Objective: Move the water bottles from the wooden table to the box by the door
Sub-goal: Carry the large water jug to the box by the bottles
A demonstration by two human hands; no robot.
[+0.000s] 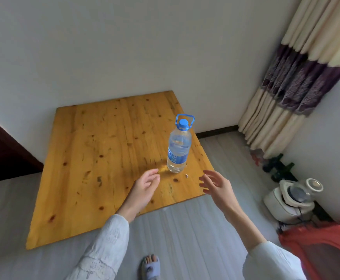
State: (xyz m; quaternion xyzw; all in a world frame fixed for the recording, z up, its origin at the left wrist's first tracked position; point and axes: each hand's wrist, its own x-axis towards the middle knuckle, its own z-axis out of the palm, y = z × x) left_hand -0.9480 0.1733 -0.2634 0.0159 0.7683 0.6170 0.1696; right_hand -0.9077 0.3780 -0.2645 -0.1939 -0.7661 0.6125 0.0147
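— Nearest of all, what shows?

— One foot (150, 266) in a pale slipper on the grey floor (185, 239), at the bottom edge. Just above it come two pale sleeves, the left sleeve (102, 251) patterned, the right sleeve (270, 261) plain.

— And the hands?

— Both are spread wide, fingers loose, holding nothing. The left hand (145, 188) hangs over the table (96, 158) near its right near corner. The right hand (217, 186) is at the table's right edge, palm turned toward the left one.

— Where is the bottle?

— The bottle (179, 146) stands upright on the table, close to the right edge, just beyond and between the two hands. Neither hand touches it. It is clear with a blue label, blue cap and blue carry handle raised over the cap.

— Anything else on the table?

— A tiny pale thing (186, 176) lies just near of the bottle; too small to tell what.

— Around the table?

— A white wall (124, 47) on the far side. A cream and purple curtain (298, 81) hangs far right. Below it, dark bottles (278, 166) on the floor, then a white appliance (292, 201), then something red (323, 247) at the near right corner.
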